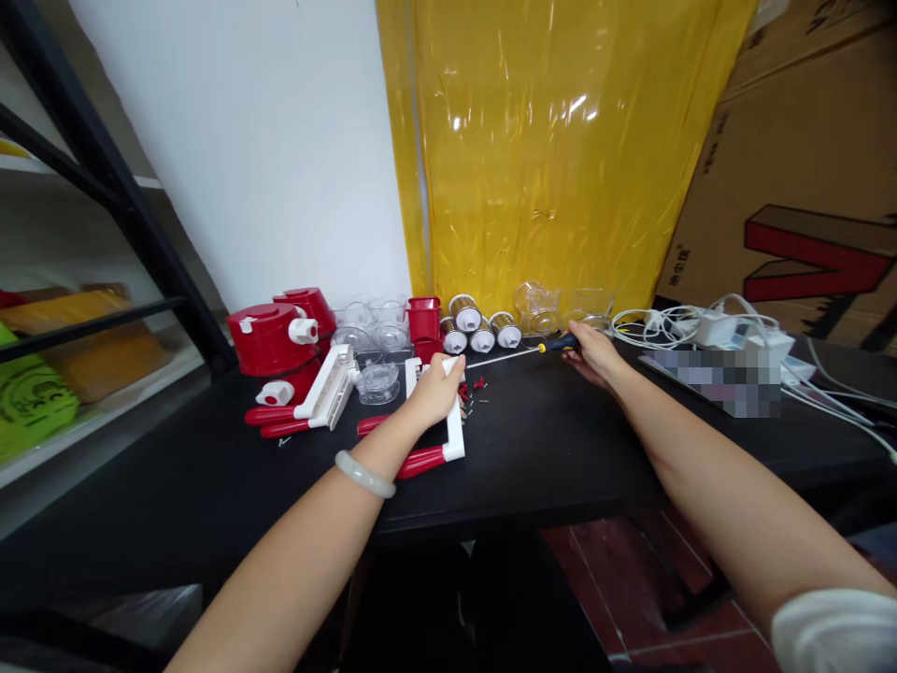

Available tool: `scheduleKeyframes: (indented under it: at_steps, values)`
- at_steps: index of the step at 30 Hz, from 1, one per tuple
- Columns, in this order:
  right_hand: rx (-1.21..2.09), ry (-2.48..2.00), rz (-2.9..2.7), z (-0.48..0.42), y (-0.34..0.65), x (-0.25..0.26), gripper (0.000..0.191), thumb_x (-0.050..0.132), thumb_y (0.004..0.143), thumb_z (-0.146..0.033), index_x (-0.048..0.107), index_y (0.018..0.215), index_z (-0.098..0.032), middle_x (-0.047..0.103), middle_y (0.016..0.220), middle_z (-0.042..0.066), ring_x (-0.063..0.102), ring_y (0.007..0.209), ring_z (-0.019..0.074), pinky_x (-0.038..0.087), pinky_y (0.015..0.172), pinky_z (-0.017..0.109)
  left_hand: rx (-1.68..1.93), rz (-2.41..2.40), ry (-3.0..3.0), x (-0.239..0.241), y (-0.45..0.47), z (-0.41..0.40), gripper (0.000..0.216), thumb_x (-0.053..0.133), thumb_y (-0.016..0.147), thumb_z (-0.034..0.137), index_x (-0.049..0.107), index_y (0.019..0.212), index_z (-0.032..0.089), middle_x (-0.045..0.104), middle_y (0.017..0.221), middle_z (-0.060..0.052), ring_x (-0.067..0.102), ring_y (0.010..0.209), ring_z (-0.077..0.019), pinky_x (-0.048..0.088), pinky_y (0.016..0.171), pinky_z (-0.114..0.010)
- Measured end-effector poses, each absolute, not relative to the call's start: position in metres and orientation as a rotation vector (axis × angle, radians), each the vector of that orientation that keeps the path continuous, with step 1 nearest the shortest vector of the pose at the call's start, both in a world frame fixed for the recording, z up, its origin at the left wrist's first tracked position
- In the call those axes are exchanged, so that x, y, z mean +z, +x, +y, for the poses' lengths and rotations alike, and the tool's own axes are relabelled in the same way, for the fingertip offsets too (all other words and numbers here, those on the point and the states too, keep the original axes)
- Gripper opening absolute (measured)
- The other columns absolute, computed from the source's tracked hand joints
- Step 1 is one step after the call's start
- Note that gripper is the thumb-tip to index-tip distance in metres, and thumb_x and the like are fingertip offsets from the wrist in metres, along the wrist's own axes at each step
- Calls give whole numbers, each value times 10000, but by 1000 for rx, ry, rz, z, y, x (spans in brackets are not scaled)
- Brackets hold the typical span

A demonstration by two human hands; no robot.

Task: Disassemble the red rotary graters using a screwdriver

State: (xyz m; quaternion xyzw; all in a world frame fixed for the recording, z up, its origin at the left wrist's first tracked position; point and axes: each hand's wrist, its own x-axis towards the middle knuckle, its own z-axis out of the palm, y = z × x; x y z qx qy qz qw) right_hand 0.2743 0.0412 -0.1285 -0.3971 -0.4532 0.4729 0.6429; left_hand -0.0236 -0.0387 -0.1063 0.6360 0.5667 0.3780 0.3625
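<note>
My left hand [435,393] rests closed on a white frame with red handles [448,447] that lies flat on the black table [547,449]. My right hand [594,353] grips the dark handle of a screwdriver [522,352] whose thin shaft lies along the table, pointing left towards the frame. Small red pieces and screws [476,385] are scattered just right of my left hand. A pale bangle sits on my left wrist.
Red housings [270,336], a second white-and-red frame [323,397], clear cups [375,379], metal drums [480,329] and clear jugs [536,307] line the table's back. White cables and chargers [715,329] lie right. Yellow plastic sheet and cardboard boxes stand behind; shelving at left.
</note>
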Motion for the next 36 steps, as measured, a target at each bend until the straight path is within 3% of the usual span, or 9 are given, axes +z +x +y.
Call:
scheduleKeyframes:
  at_steps: [5, 11, 22, 30, 33, 36]
  values:
    - [1194, -770, -937, 41, 274, -123, 240, 728, 764, -364, 521, 793, -244, 518, 614, -72, 469, 480, 67, 482, 537, 219, 966, 1434, 1580, -106, -21, -40, 475, 425, 903, 598, 398, 1166, 203, 549, 544, 25, 611, 450, -224, 494, 450, -324]
    - [1257, -704, -942, 38, 277, -121, 237, 754, 736, -323, 592, 901, -271, 551, 668, -58, 523, 566, 96, 487, 596, 258, 954, 1437, 1538, -104, -20, -42, 508, 426, 886, 631, 402, 1173, 212, 533, 525, 35, 600, 439, -216, 507, 462, -333]
    - [1193, -712, -958, 35, 277, -120, 173, 684, 801, -413, 604, 829, -261, 621, 768, -36, 589, 708, 113, 502, 691, 274, 968, 1399, 1520, -101, -17, -48, 460, 450, 895, 591, 409, 1150, 211, 525, 536, 35, 589, 430, -207, 513, 463, -340]
    - [1289, -626, -899, 37, 281, -122, 75, 641, 847, -321, 620, 878, -255, 699, 1052, -9, 639, 882, 118, 527, 748, 266, 962, 1386, 1530, -102, -17, -48, 410, 422, 923, 548, 398, 1144, 203, 524, 515, 35, 584, 424, -211, 513, 467, -347]
    - [1267, -662, -883, 38, 280, -124, 110, 615, 851, -350, 613, 889, -247, 711, 1024, 13, 657, 850, 136, 538, 713, 273, 940, 1378, 1543, -105, -17, -47, 423, 406, 921, 567, 392, 1147, 209, 532, 504, 33, 594, 426, -221, 511, 455, -348]
    - [1173, -778, -860, 42, 276, -127, 200, 605, 838, -431, 575, 854, -233, 711, 854, 29, 670, 736, 160, 537, 625, 281, 918, 1379, 1537, -107, -16, -47, 472, 422, 902, 602, 397, 1167, 212, 543, 503, 30, 605, 433, -229, 510, 457, -347]
